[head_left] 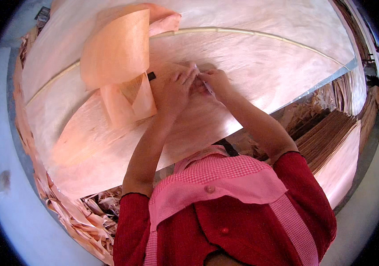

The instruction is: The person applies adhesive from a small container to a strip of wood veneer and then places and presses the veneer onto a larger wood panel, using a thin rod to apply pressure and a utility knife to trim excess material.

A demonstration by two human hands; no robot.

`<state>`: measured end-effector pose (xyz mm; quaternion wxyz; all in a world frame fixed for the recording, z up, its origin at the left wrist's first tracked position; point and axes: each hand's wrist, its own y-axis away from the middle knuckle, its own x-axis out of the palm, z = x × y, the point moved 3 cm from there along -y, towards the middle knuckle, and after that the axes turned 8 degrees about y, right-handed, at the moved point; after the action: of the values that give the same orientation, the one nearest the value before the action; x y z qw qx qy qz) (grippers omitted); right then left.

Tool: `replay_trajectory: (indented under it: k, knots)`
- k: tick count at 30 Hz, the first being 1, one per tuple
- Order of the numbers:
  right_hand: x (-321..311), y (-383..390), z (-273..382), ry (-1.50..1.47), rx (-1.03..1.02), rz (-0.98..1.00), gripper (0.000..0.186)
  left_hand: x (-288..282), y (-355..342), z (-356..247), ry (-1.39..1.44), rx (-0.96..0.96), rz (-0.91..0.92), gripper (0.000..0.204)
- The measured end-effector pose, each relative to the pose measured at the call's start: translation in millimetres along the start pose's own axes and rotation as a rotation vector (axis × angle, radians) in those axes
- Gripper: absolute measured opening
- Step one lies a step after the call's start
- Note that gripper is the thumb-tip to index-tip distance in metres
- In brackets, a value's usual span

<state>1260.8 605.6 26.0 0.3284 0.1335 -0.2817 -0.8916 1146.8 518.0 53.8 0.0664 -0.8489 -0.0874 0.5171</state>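
Observation:
Both hands are close together over a large pale wood veneer sheet (260,84). My left hand (181,86) is closed, with its fingers blurred around a thin whitish strip (210,89) whose material I cannot make out. Just to the right, my right hand (216,81) pinches the same strip. A curled orange veneer piece (116,48) stands up from the sheet left of my hands, its lower part folded. Beside my left wrist is a small black object (151,76), partly hidden.
A long thin bamboo rod (251,33) arcs across the sheet beyond my hands. Stacked veneer sheets (331,137) lie at the right below the sheet's edge. Loose veneer scraps (80,224) heap up at the lower left, beside pale floor (3,146).

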Motion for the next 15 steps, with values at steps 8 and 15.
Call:
replay_trajectory:
  k: [8,15]
  knots:
    - [-56,17,32,1.426,-0.323,-0.173,0.021,17,5,-8,-0.353,0.188,-0.011,0.029]
    - [-53,95,34,0.502,-0.150,0.164,0.016,-127,149,85,-0.083,-0.026,-0.359,0.017]
